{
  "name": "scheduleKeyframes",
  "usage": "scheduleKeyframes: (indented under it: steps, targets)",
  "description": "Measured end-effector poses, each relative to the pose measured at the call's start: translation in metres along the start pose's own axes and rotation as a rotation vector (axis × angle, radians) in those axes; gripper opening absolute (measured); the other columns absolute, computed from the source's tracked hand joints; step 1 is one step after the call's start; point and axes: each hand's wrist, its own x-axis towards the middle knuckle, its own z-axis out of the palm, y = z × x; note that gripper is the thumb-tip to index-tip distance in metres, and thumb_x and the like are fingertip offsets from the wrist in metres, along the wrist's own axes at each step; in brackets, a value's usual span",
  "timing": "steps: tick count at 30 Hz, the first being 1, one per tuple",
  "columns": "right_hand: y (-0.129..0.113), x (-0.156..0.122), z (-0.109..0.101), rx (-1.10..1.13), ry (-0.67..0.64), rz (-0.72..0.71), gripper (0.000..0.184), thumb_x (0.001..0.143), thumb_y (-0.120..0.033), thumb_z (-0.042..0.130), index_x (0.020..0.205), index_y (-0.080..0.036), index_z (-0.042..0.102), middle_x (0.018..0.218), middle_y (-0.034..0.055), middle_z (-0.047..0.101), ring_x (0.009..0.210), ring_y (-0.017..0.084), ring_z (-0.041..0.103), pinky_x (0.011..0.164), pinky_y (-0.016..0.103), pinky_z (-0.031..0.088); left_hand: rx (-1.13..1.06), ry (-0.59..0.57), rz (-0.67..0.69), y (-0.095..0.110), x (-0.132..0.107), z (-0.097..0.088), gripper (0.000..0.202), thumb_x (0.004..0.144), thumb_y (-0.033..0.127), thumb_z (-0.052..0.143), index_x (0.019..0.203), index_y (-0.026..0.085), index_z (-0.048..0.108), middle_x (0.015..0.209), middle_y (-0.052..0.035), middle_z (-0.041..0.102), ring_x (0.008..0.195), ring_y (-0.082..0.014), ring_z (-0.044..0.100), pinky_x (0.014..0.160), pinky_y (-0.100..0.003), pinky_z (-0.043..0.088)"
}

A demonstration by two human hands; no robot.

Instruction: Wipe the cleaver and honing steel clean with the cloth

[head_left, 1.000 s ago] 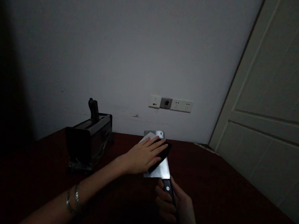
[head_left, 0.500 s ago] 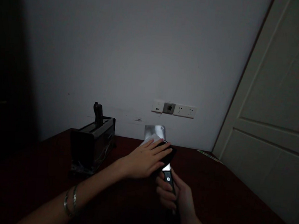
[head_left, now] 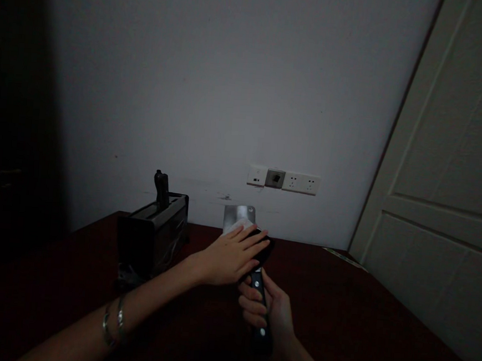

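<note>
My right hand (head_left: pixel 270 311) is wrapped round the black riveted handle (head_left: pixel 259 310) of a cleaver. Its broad steel blade (head_left: pixel 238 215) points away from me toward the wall, and only the far end shows past my other hand. My left hand (head_left: pixel 232 253) lies on the blade with fingers stretched out flat, pressing a dark cloth or sponge (head_left: pixel 265 250) against the metal. A bit of white material (head_left: pixel 237 225) shows under my fingers. Two bracelets circle my left wrist (head_left: pixel 114 319).
A dark knife block (head_left: pixel 153 235) with one black handle (head_left: pixel 162 188) sticking up stands on the dark red table (head_left: pixel 359 318) to the left. A socket strip (head_left: pixel 283 180) is on the white wall. A pale door (head_left: pixel 453 180) fills the right.
The cleaver has slid forward under my left hand, so less blade shows near the handle. My right hand moved up toward the left hand. The view tilted slightly.
</note>
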Motion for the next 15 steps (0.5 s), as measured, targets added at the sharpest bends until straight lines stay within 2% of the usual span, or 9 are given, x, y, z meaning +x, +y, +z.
scheduleKeyframes:
  steps: [2, 7, 9, 11, 15]
  targets:
    - [0.0, 0.0, -0.003, -0.008, 0.005, -0.004, 0.024, 0.076, -0.034, 0.058, 0.072, -0.011, 0.052, 0.05, -0.0084, 0.034, 0.035, 0.0, 0.017, 0.028, 0.01, 0.018, -0.016, 0.004, 0.005, -0.001, 0.003, 0.001, 0.047, 0.093, 0.037, 0.021, 0.138, 0.023, 0.021, 0.147, -0.0011, 0.017, 0.135, -0.0182, 0.007, 0.109, -0.038, 0.01]
    - [0.004, 0.0, -0.008, -0.012, -0.009, 0.033, 0.023, 0.077, -0.034, 0.057, 0.071, -0.013, 0.052, 0.05, -0.0078, 0.035, 0.035, 0.001, 0.018, 0.028, 0.01, 0.019, -0.035, 0.022, -0.129, -0.038, 0.02, 0.008, 0.045, 0.093, 0.036, 0.019, 0.135, 0.022, 0.026, 0.147, -0.0031, 0.018, 0.135, -0.0184, 0.012, 0.109, -0.04, 0.014]
    - [0.004, 0.0, -0.01, -0.015, -0.013, 0.051, 0.024, 0.076, -0.035, 0.058, 0.07, -0.013, 0.052, 0.05, -0.008, 0.035, 0.035, 0.001, 0.018, 0.028, 0.01, 0.018, -0.039, 0.024, -0.153, -0.043, 0.023, 0.011, 0.045, 0.093, 0.036, 0.02, 0.134, 0.02, 0.028, 0.146, -0.0044, 0.02, 0.135, -0.0194, 0.011, 0.109, -0.041, 0.014]
    - [0.002, 0.0, -0.014, -0.022, -0.004, 0.048, 0.024, 0.075, -0.035, 0.059, 0.07, -0.013, 0.052, 0.05, -0.008, 0.035, 0.035, 0.001, 0.017, 0.028, 0.011, 0.018, -0.055, 0.019, -0.12, -0.035, 0.02, 0.014, 0.044, 0.093, 0.035, 0.02, 0.132, 0.019, 0.031, 0.146, -0.0044, 0.022, 0.135, -0.0197, 0.009, 0.109, -0.042, 0.013]
    - [-0.005, 0.0, -0.022, -0.044, 0.044, 0.014, 0.026, 0.073, -0.037, 0.061, 0.07, -0.012, 0.051, 0.049, -0.0083, 0.035, 0.035, 0.001, 0.017, 0.029, 0.011, 0.018, -0.12, -0.011, -0.003, -0.004, 0.009, 0.014, 0.04, 0.093, 0.033, 0.024, 0.129, 0.02, 0.035, 0.142, -0.0015, 0.03, 0.135, -0.0192, 0.004, 0.11, -0.04, 0.01]
